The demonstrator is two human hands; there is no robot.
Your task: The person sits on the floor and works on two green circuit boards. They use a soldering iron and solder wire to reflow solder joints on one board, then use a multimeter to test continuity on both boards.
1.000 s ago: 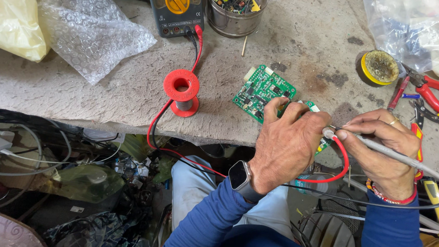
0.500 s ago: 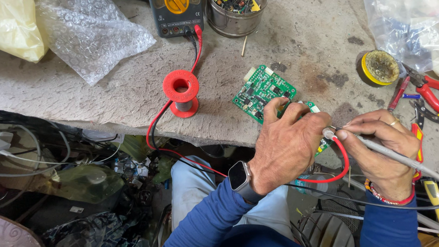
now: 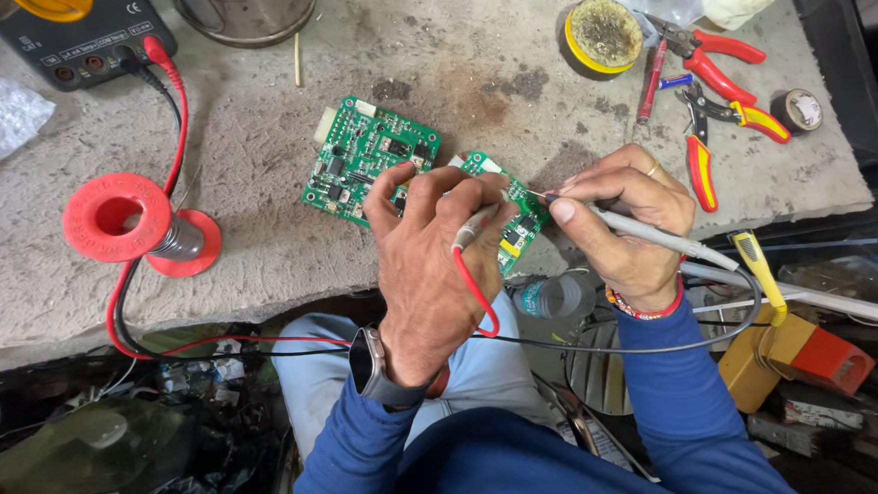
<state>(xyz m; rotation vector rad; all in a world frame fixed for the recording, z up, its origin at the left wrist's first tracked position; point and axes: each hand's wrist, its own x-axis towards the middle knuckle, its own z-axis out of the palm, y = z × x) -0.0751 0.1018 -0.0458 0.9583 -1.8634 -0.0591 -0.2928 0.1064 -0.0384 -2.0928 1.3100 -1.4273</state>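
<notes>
Two green circuit boards lie on the rough stone bench: a larger one (image 3: 359,159) and a smaller one (image 3: 514,223), half hidden under my left hand (image 3: 427,253). My left hand rests on both boards and pinches a grey probe with a red lead (image 3: 470,233). My right hand (image 3: 620,215) holds a grey probe with a black lead (image 3: 659,233) like a pen. Its fine tip touches the smaller board's upper right edge, next to my left fingertips.
A multimeter (image 3: 67,36) at the top left feeds the red and black leads. Nearby are a red solder spool (image 3: 127,221), a metal tin (image 3: 246,8), a yellow-rimmed flux pot (image 3: 603,33), red-handled pliers (image 3: 714,54), cutters (image 3: 699,148), a tape roll (image 3: 802,110) and a yellow screwdriver (image 3: 757,260). Clutter lies below the bench edge.
The view has closed in on the boards and shifted right. My left hand now lies further over the boards, and the right probe tip sits on the smaller board.
</notes>
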